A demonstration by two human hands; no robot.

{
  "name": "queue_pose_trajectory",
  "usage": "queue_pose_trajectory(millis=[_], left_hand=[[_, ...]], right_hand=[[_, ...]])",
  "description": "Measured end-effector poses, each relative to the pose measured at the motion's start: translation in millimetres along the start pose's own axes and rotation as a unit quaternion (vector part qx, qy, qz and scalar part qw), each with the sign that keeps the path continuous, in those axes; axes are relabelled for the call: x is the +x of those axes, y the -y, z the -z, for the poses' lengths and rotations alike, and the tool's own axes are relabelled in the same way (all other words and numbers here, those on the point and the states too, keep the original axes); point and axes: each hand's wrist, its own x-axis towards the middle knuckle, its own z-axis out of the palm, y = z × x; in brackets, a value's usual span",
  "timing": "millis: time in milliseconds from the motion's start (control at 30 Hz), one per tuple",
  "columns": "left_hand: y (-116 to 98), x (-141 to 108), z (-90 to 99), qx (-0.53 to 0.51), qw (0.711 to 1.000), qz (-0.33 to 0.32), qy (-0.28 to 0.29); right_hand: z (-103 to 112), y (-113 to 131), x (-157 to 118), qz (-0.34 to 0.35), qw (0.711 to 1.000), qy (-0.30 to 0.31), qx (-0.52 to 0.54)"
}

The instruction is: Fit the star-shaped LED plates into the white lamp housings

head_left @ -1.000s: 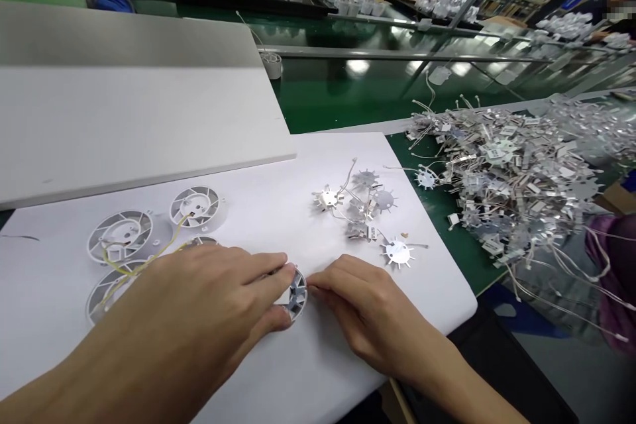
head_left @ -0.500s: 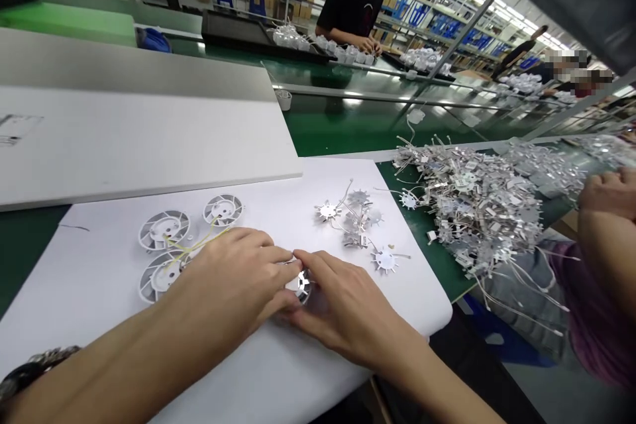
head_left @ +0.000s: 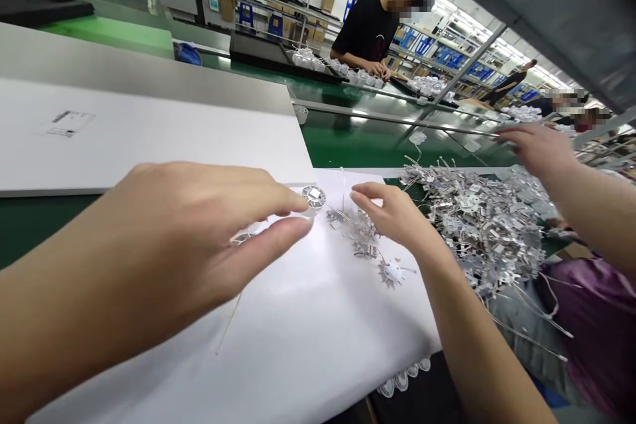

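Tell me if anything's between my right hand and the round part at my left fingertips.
A thin white wire shows in the gap between your right hand and the round part; metal plates lie just nearer you. Whether the wire actually blocks the way, I can't tell.

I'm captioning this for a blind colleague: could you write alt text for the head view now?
A person's left hand, thumb and fingers extended, is at a small round part over white paper, while the right hand hovers near star-shaped metal plates. A heap of similar plates lies farther right; a co-worker in black is across the bench.
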Motion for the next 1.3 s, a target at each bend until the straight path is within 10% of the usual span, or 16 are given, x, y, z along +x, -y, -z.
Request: queue_pose_trajectory(millis=[333,567,667,1000,1300], left_hand=[[17,6,-10.4,0.022,0.998,0.004,0.055],[24,10,-16.7,-0.009,0.994,0.061,0.087],[28,10,-25.5,-0.091,0.986,0.116,0.072],[44,23,-27.9,-0.631,0.719,0.263,0.124],[47,20,-25.6,-0.697,0.631,0.269,0.208]], right_hand=[[-9,-1,29,-0.018,0.993,0.056,0.103],[17,26,22,0.028,0.969,-0.157,0.189],[12,53,10,0.076,0.953,-0.156,0.250],[-27,83,1,0.080,0.784,0.028,0.615],[-36,77,-8,0.084,0.730,0.176,0.655]])
